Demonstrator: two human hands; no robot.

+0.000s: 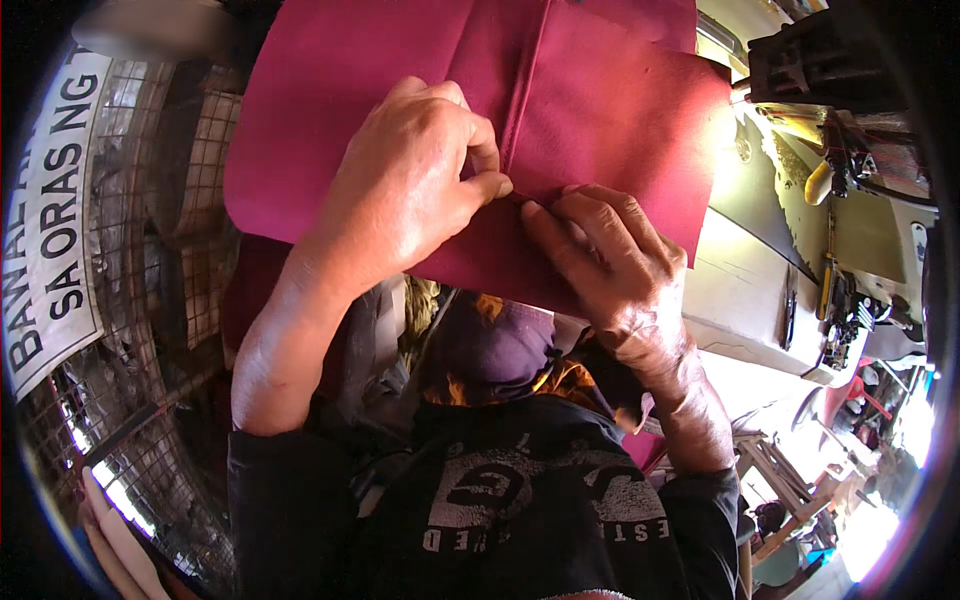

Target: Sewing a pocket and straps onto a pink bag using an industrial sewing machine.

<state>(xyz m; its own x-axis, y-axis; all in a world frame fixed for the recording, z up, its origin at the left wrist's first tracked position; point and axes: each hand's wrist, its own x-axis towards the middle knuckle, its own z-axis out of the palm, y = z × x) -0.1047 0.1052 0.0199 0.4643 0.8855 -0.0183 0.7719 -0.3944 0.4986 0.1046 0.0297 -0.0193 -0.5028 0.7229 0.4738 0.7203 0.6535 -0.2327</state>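
A maroon sheet of fabric or leatherette [630, 110] spans the upper middle, with a raised seam [522, 90] running down it. My left hand [410, 180] is closed in a pinch at the lower part of the seam; what sits between thumb and forefinger is too small to make out. Just right and a little below, my right hand [605, 255] has its fingers curled onto the maroon material, gripping it beside the seam. The tips of both hands are a short gap apart.
At the right are a pale work surface [750, 290] and black machinery [800, 70] with bright light near it. Wooden frames [780, 490] stand lower right. Wire mesh [140, 180] with a printed white banner [55, 220] lines the left. Dark bunched cloth lies beneath the maroon material.
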